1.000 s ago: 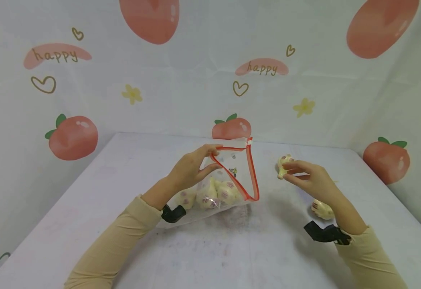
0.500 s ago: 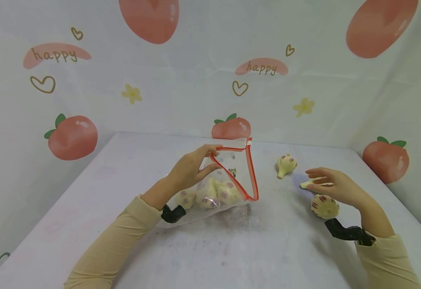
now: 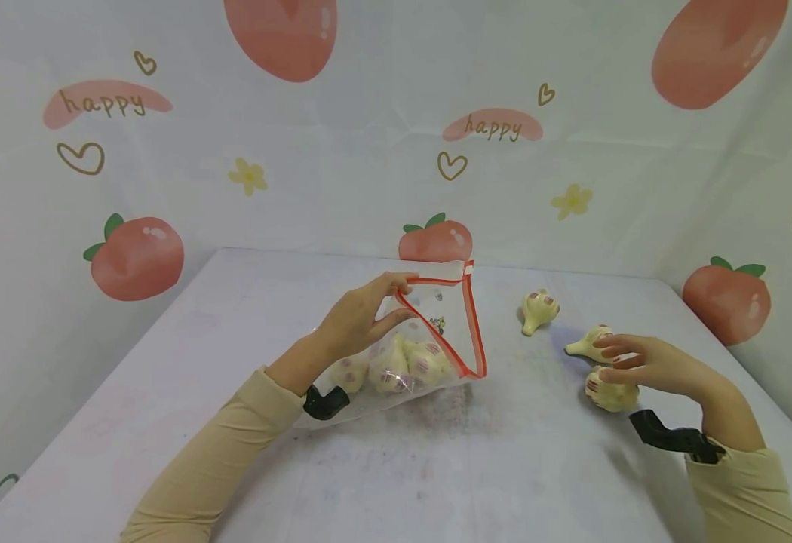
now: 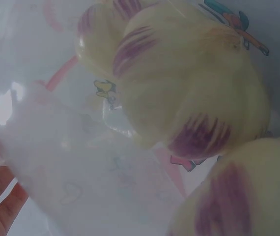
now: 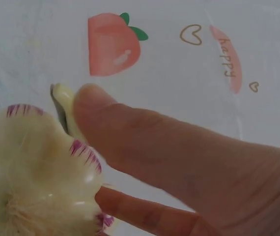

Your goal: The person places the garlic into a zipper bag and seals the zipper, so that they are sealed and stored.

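My left hand (image 3: 348, 320) holds the rim of a clear zip bag (image 3: 476, 328) with red edging, its mouth spread toward the right. Several garlic bulbs (image 3: 392, 366) lie inside; the left wrist view shows purple-streaked garlic (image 4: 194, 83) through the plastic. On the right, my right hand (image 3: 670, 366) hovers with fingers and thumb apart, holding nothing. Below its thumb sits a garlic bulb (image 3: 612, 394), and its fingers partly cover a second bulb (image 3: 587, 345). The right wrist view has a bulb (image 5: 42, 172) close beside the thumb (image 5: 98, 110); contact cannot be told.
Another garlic bulb (image 3: 538, 309) lies between the bag and the right hand, farther back on the white table (image 3: 396, 483). A printed backdrop (image 3: 342, 151) with peaches and lettering rises behind the table.
My right hand has moved right and nearer, from beside the back garlic bulb to above the two right-hand bulbs. That back bulb stays in place. The left hand and bag have hardly moved.
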`<state>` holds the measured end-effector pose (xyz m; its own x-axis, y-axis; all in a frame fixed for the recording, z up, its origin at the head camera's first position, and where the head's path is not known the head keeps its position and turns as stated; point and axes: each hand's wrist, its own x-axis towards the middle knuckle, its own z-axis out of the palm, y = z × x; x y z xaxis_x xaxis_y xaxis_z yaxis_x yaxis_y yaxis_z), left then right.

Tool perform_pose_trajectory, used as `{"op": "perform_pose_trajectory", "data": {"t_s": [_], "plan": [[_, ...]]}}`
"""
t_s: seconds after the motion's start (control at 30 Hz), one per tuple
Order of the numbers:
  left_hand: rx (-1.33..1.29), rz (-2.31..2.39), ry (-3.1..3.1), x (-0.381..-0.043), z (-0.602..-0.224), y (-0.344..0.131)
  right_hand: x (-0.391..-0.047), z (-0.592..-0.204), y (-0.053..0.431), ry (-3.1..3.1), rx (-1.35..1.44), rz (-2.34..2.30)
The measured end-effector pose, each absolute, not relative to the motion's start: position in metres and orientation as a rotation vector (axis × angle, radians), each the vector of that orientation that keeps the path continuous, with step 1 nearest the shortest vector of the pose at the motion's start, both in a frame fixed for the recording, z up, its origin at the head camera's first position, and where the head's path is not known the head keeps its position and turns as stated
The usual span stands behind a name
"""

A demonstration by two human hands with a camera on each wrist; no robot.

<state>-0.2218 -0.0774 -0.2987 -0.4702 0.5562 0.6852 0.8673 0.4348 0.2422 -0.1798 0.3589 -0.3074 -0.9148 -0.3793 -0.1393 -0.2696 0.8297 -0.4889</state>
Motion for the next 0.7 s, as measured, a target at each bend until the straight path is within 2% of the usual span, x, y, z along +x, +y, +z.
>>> {"op": "perform_pose_trajectory", "data": {"t_s": [0.7], "plan": [[-1.182,-0.798,-2.216,-0.22,-0.298,-0.076,-0.181,-0.32,0.357,2.741,-0.47,-0.586]]}}
